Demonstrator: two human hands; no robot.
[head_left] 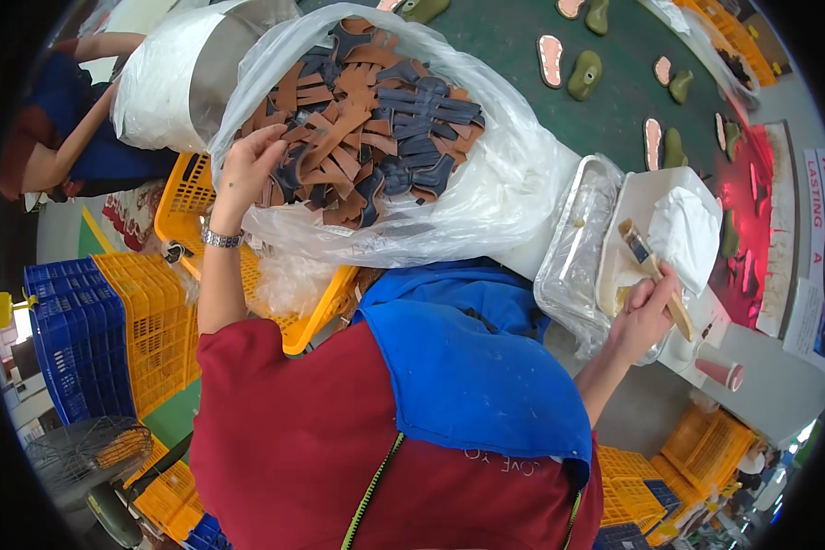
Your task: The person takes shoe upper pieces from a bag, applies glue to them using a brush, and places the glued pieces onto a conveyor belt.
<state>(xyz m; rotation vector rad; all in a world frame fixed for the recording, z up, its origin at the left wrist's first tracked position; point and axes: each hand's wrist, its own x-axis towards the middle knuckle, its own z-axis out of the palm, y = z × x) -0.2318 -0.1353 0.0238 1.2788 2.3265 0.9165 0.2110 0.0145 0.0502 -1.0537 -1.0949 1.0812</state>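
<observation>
My left hand [247, 167], with a metal watch on its wrist, reaches over the left rim of a clear plastic bag [513, 174]. Its fingers are slightly apart beside the brown strips, and nothing shows in them. Inside the bag lies a heap of brown and dark blue strappy leather shoe uppers [344, 137]. At the right, my right hand [644, 312] is closed round the wooden handle of a flat brush [651, 261], bristles pointing up and away. The brush is over a white tray [625, 197] that holds a crumpled white cloth [684, 236].
A green conveyor [513, 55] beyond carries olive shoe lasts [585, 75] and pink insoles [550, 60], running into a red-lit area at right. Yellow crates [183, 197] and blue crates [75, 321] stand at left. A pink cup [720, 371] sits at right. Another person [110, 156] works at far left.
</observation>
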